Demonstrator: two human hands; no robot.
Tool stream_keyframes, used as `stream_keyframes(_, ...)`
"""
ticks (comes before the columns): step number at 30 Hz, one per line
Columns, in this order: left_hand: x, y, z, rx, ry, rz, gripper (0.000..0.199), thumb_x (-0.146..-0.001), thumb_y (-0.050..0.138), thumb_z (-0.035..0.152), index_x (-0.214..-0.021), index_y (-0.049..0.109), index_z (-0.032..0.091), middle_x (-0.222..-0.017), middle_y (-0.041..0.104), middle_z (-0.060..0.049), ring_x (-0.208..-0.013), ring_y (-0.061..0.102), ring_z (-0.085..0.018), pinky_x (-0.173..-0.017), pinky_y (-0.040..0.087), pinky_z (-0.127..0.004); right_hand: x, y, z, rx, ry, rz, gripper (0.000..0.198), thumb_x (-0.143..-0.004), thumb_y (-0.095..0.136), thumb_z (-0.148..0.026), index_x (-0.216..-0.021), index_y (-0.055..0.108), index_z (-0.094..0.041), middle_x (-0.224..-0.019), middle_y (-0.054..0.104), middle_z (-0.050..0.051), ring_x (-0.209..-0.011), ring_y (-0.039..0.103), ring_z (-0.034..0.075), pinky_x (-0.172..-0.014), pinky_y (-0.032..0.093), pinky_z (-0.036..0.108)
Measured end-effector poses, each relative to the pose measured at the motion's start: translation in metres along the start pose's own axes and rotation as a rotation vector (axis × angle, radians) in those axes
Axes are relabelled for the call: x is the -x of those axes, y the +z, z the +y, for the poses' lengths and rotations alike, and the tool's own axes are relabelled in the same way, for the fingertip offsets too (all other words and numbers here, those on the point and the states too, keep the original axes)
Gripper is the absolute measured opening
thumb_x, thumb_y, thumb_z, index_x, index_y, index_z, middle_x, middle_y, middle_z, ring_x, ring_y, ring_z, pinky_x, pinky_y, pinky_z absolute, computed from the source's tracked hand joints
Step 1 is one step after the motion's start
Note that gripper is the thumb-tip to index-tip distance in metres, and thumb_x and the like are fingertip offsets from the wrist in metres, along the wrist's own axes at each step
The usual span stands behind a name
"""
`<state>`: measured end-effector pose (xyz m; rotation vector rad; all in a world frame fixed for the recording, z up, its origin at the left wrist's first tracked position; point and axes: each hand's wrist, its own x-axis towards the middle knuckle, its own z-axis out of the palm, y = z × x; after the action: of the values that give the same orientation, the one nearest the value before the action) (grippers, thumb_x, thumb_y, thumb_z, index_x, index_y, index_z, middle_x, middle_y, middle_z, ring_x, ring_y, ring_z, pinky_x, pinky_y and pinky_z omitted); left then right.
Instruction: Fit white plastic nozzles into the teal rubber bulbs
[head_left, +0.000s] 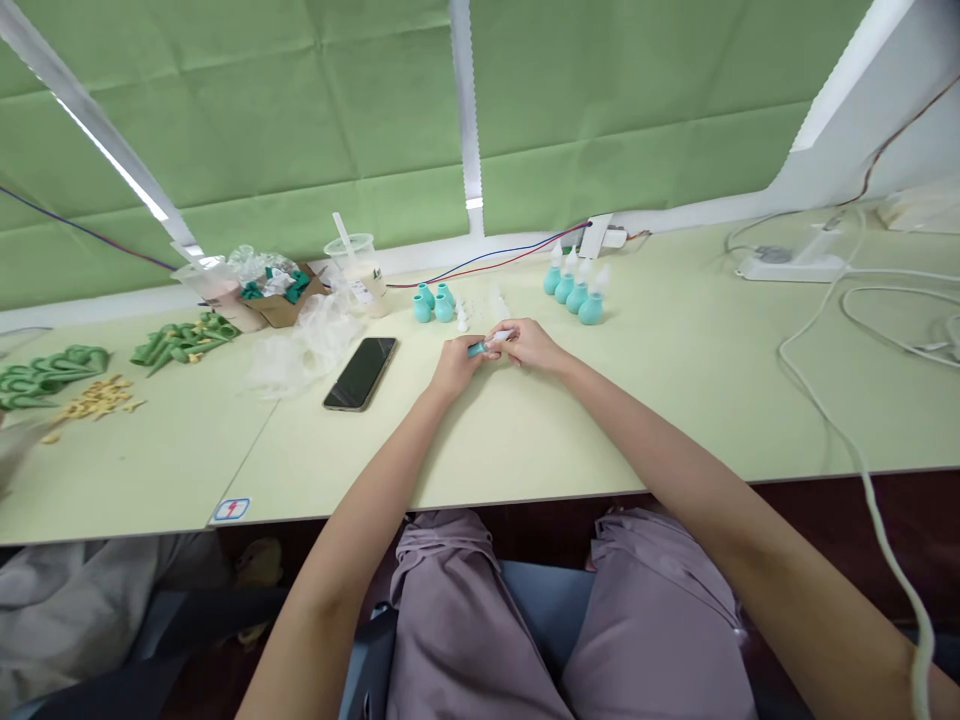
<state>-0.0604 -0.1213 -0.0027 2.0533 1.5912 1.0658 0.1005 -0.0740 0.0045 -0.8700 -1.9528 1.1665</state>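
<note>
Both hands meet over the middle of the table. Wrapped in my left hand (455, 366) is a turquoise bulb (476, 349), mostly hidden by the fingers. My right hand (529, 345) pinches a whitish translucent tip (501, 336) at the bulb's end; whether the two are joined I cannot tell. Just behind the hands lie small white pieces (462, 314) and clear tips (497, 301). Several turquoise bulbs without tips (433, 302) stand behind my left hand. To the right, several turquoise bulbs with pointed clear tips (591, 307) stand upright in a row.
A black phone (361, 374) lies left of my hands, near a crumpled plastic bag (307, 345). Behind are a plastic cup with a straw (356, 270) and a cardboard box (289, 300). Green and yellow pieces (97, 398) lie far left. A white cable (829, 415) crosses the right side.
</note>
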Motion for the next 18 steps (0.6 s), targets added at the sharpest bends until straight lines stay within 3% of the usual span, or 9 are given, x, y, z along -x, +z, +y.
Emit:
stream_keyframes(2, -0.001, 0.000, 0.000, 0.047, 0.009, 0.016, 0.035, -0.076, 0.061, 0.039, -0.097, 0.070, 0.012, -0.078, 0.067, -0.001, -0.074, 0.057, -0.015, -0.071, 0.041, -0.024, -0.002, -0.003, 0.000, -0.006, -0.019, -0.007, 0.029, -0.071, 0.066, -0.039, -0.087, 0.063, -0.015, -0.058, 0.060, -0.002, -0.039, 0.044, 0.007, -0.041, 0.035, 0.021)
stream_keyframes(6, -0.005, -0.001, 0.003, 0.319, 0.018, 0.116, 0.055, -0.078, 0.062, 0.040, -0.126, 0.051, 0.015, -0.080, 0.068, -0.003, -0.077, 0.060, -0.016, -0.075, 0.044, -0.027, -0.009, -0.007, 0.000, -0.163, -0.120, 0.116, 0.060, -0.072, 0.065, -0.049, -0.123, 0.047, -0.024, -0.084, 0.064, 0.000, -0.051, 0.053, 0.008, -0.046, 0.043, 0.020)
stream_keyframes(8, -0.006, -0.002, 0.005, 0.496, 0.039, 0.161, 0.052, -0.082, 0.057, 0.045, -0.126, 0.047, 0.018, -0.082, 0.068, -0.004, -0.081, 0.062, -0.016, -0.078, 0.046, -0.029, -0.011, -0.004, 0.000, -0.223, -0.133, 0.159, 0.071, -0.070, 0.067, -0.050, -0.131, 0.039, -0.027, -0.106, 0.062, 0.004, -0.069, 0.060, 0.012, -0.048, 0.046, 0.019)
stream_keyframes(11, -0.006, -0.004, 0.009, 0.618, 0.018, 0.258, 0.042, -0.084, 0.053, 0.053, -0.107, 0.054, 0.018, -0.085, 0.066, -0.005, -0.088, 0.062, -0.018, -0.081, 0.048, -0.031, -0.012, 0.009, 0.001, -0.304, -0.082, 0.036, 0.078, -0.061, 0.075, -0.045, -0.130, 0.044, -0.027, -0.127, 0.053, 0.008, -0.098, 0.060, 0.019, -0.056, 0.051, 0.020)
stream_keyframes(13, -0.004, -0.004, 0.012, 0.621, -0.013, 0.311, 0.040, -0.083, 0.053, 0.056, -0.096, 0.055, 0.018, -0.086, 0.065, -0.005, -0.089, 0.062, -0.018, -0.080, 0.049, -0.031, -0.011, 0.020, 0.002, -0.395, -0.056, -0.079, 0.076, -0.060, 0.077, -0.042, -0.128, 0.049, -0.026, -0.123, 0.058, 0.008, -0.099, 0.061, 0.020, -0.065, 0.054, 0.024)
stream_keyframes(18, -0.001, 0.000, 0.018, 0.646, 0.056, 0.250, 0.039, -0.086, 0.047, 0.056, -0.102, 0.051, 0.021, -0.104, 0.064, -0.007, -0.099, 0.060, -0.019, -0.088, 0.049, -0.036, -0.010, 0.028, -0.001, -0.493, -0.031, -0.037, 0.072, -0.057, 0.080, -0.036, -0.123, 0.058, -0.018, -0.092, 0.071, 0.002, -0.089, 0.065, 0.019, -0.081, 0.054, 0.033)
